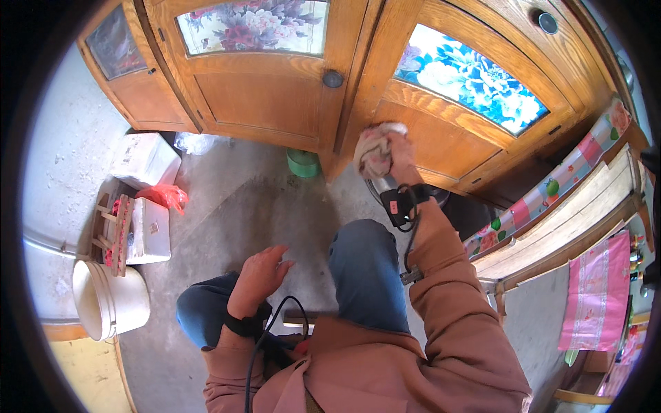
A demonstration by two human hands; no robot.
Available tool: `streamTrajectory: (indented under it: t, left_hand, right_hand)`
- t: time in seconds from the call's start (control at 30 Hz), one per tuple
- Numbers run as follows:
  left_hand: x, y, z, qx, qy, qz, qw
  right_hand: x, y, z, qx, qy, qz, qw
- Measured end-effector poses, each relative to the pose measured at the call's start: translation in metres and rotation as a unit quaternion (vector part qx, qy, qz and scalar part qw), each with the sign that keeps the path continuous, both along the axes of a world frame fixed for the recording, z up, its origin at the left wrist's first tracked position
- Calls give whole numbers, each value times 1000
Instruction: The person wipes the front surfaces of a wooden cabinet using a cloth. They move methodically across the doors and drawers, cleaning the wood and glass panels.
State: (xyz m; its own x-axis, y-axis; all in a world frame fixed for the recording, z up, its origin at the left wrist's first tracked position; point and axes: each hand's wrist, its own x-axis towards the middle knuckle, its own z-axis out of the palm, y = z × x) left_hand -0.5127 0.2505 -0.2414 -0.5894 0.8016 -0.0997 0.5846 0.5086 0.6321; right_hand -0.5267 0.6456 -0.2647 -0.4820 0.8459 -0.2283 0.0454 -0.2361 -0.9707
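A crumpled, patterned cloth [376, 151] is bunched in my right hand [402, 155], up against the lower frame of a wooden cabinet door [421, 135]. Motion blurs the cloth a little, and part of my fingers is hidden behind it. That door carries a floral panel in blue and white [472, 77]. Over my left knee hangs my left hand [261, 273], holding nothing, its fingers loosely apart. Each wrist wears a dark strap with a cable. Behind my right wrist a shiny metal vessel [439, 195] is mostly covered.
A green container [303, 162] stands beneath the cabinet. Leftward are a white bucket [116, 302], a small wooden stool on its side [120, 235], white boxes [145, 159] and a red plastic bag [164, 196]. On the right, a wooden table edge [568, 222] runs close to my sleeve.
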Motion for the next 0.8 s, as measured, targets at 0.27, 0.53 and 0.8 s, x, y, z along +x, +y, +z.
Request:
streamTrajectory:
  t: [0.27,0.53,0.8]
  left_hand:
    - [1,-1,1,-8,-4,23,1000]
    - [-1,2,-3,-5,-12,3,1000]
    - [-2,1,-5,12,-9,10,1000]
  right_hand:
    - [-15,5,28,66,82,111,988]
    - [-18,1,-25,233,4,141,962]
    - [-3,3,18,0,147,36,988]
